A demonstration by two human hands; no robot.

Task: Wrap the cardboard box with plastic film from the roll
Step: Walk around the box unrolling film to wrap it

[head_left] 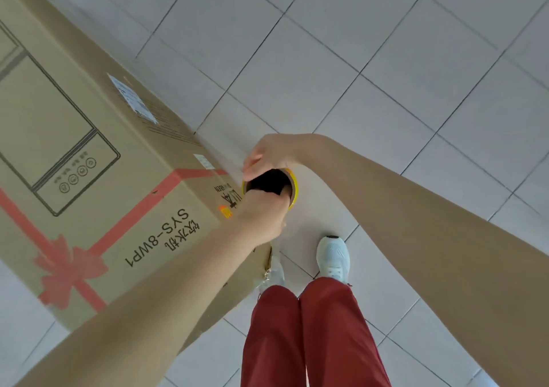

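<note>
large tan cardboard box (89,155) on floor, red ribbon print; yellow-rimmed film roll (292,186) beside its corner

— Where's it open?
— Upper right and far right of the frame: bare tiled floor (386,60).
— And blocked?
— The cardboard box (89,149) walls off the left. The roll (294,183) sits at its corner, and legs (297,342) and shoes (332,256) fill the lower middle.

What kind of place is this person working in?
Likely an indoor packing or storage area, though little shows: a pale tiled floor, a large printed cardboard box standing on it, and a roll of plastic film held beside it.
</note>
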